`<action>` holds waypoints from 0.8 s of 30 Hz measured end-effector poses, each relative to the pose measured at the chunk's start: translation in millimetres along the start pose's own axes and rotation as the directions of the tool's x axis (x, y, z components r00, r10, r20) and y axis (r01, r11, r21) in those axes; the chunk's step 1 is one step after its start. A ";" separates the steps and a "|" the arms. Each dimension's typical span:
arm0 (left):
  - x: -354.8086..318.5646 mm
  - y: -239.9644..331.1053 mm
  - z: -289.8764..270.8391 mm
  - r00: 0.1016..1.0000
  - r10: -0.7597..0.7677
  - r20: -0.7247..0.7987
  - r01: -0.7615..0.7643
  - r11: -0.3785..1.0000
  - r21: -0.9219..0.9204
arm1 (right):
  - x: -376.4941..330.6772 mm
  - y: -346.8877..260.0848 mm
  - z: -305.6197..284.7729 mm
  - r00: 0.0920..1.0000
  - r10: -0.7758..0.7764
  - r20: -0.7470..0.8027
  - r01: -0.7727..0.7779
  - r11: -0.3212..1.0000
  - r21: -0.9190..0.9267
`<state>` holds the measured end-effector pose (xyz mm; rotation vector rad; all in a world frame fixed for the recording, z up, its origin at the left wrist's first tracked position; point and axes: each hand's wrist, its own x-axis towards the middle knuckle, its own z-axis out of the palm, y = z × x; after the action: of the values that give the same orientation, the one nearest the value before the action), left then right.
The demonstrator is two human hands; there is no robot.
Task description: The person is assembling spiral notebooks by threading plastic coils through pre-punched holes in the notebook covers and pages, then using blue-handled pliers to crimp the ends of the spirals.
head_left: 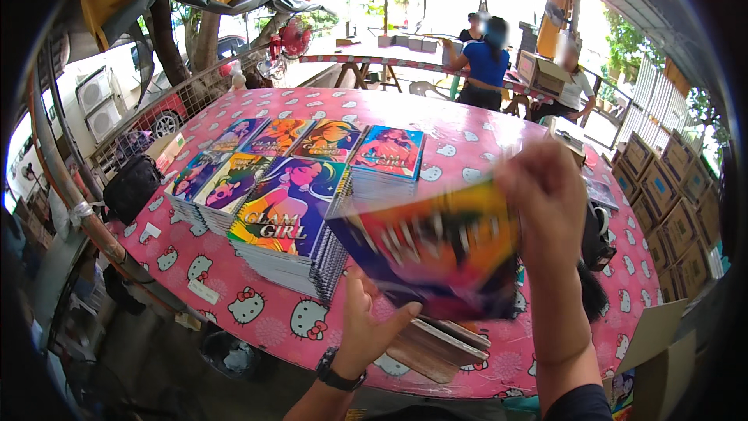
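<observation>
My right hand (543, 187) grips a colourful notebook (452, 253) by its upper right corner. The notebook is tilted above the near part of the table, and its cover is smeared by motion. Below its lower left edge, my left hand (368, 323) has thumb and fingers spread; whether it touches the notebook I cannot tell. Just left of the hands stands a tall stack of spiral notebooks (292, 206) with a purple, pink and green cover. Beyond it is another stack with a blue and red cover (387, 150). Under the held notebook lies a brown wooden piece (425, 355).
More notebook stacks (234, 179) fill the table's left part. A pink patterned cloth (257, 327) covers the table. A black bag (134, 189) is at its left edge, cardboard boxes (666, 179) are piled at right, and an open carton (658, 359) is near right. Several people (485, 66) are at a far table.
</observation>
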<state>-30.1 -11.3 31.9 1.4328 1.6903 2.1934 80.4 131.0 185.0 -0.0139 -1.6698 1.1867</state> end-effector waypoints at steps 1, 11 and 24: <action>0.0 -1.1 -12.5 0.994 -0.072 0.079 0.073 0.997 -0.008 | 26.0 11.5 12.6 0.997 -0.039 -0.059 0.044 0.995 0.089; 90.0 -72.2 -172.0 0.945 0.238 -0.225 0.065 0.536 0.842 | 78.3 283.7 119.3 0.975 0.199 0.098 -0.146 0.908 -0.392; 98.7 -99.6 -147.2 0.833 -0.060 -0.550 0.114 0.991 0.064 | 53.0 302.6 120.6 0.945 0.267 0.186 -0.299 0.939 0.172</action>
<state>-232.1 -30.1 18.9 0.7381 1.9802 2.6745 -185.1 230.7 16.3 -0.0380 -1.7215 1.6070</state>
